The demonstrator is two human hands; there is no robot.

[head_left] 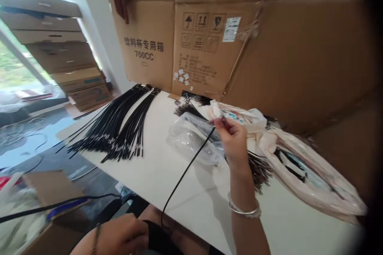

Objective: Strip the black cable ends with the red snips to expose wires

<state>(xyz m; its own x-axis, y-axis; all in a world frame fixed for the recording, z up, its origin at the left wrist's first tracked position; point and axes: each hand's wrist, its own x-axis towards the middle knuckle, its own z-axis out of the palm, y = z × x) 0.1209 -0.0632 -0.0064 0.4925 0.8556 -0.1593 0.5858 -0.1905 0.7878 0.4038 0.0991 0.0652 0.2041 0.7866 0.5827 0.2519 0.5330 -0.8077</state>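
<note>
My right hand [232,140] is raised over the white table [155,175], its fingers pinched on the upper end of a thin black cable [185,171]. The cable runs down and to the left, off the table's near edge, to my left hand [122,237], which is closed low in my lap on the cable's other end. A silver bracelet circles my right wrist. Just beyond my right hand lies a crumpled clear plastic bag [191,141].
A fanned bundle of black cables [119,127] lies on the table's left part. Pale bags [308,175] holding more cables lie at the right. Large cardboard boxes [209,40] stand behind the table. Stacked cartons [60,55] stand by the window. An open box [44,207] sits on the floor, lower left.
</note>
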